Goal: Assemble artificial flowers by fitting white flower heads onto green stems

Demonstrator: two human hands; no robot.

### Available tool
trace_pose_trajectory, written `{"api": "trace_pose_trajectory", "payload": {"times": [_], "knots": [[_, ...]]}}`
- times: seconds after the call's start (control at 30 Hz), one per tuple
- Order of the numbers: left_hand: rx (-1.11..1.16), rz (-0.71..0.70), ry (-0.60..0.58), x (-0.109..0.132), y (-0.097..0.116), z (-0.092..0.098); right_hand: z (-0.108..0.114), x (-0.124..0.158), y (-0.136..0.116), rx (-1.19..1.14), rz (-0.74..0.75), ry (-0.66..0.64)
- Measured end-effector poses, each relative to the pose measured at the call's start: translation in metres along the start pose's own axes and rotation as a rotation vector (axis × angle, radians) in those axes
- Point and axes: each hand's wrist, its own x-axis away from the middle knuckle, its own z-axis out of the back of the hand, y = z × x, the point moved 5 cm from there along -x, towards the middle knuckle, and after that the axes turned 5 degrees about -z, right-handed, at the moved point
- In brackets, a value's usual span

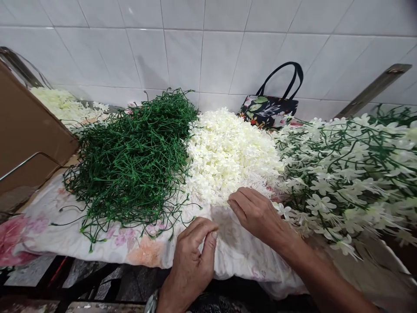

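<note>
A big tangled heap of green plastic flower stems [137, 161] lies on the cloth to the left. Beside it, in the middle, is a mound of loose white artificial petals [228, 152]. My left hand [195, 256] is closed in front of the stems, thumb and forefinger nearly meeting; whatever they may hold is too small to make out. At the front edge of the petal mound, my right hand [256, 213] has its fingers curled together and pointing down; its fingertips hide anything between them. Assembled white flowers on green stems [339, 178] are piled to the right.
A flower-printed cloth [110, 243] covers the work surface. At left stands a cardboard box [29, 134], with more pale petals [65, 106] behind it. A black floral handbag [269, 111] rests against the tiled wall [221, 56]. A metal bracket [374, 89] slants at right.
</note>
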Motion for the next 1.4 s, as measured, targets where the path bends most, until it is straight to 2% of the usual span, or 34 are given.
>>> {"api": "trace_pose_trajectory", "payload": {"times": [0.17,0.33,0.43,0.53,0.63,0.73,0.83,0.97,1.07,1.23,1.4], "knots": [[0.109,0.222,0.065,-0.001,-0.01,-0.007,0.011,0.012,-0.005,-0.046,0.004,0.107],[0.451,0.504,0.079,-0.006,-0.017,-0.022,0.026,0.019,-0.019,-0.096,0.082,0.167],[0.631,0.6,0.102,-0.005,-0.018,-0.029,0.03,0.027,-0.035,-0.166,0.177,0.17],[0.632,0.61,0.166,0.001,-0.02,-0.026,0.028,0.035,-0.045,-0.277,0.203,0.087],[0.534,0.602,0.224,0.008,-0.022,-0.018,0.027,0.038,-0.039,-0.342,0.127,0.04],[0.457,0.559,0.26,0.011,-0.023,-0.011,0.024,0.031,-0.02,-0.254,0.005,0.001],[0.398,0.498,0.242,0.01,-0.021,-0.008,0.014,0.021,-0.007,-0.152,-0.086,-0.095],[0.315,0.376,0.242,0.008,-0.017,-0.004,-0.003,0.011,-0.014,-0.071,-0.055,-0.23],[0.284,0.292,0.271,0.009,-0.015,0.0,-0.009,0.01,-0.022,-0.088,-0.019,-0.262],[0.32,0.354,0.298,0.013,-0.023,0.001,-0.006,0.011,-0.014,-0.165,-0.052,-0.269],[0.377,0.439,0.302,0.011,-0.027,-0.002,-0.013,0.001,-0.011,0.014,-0.034,-0.279]]}}
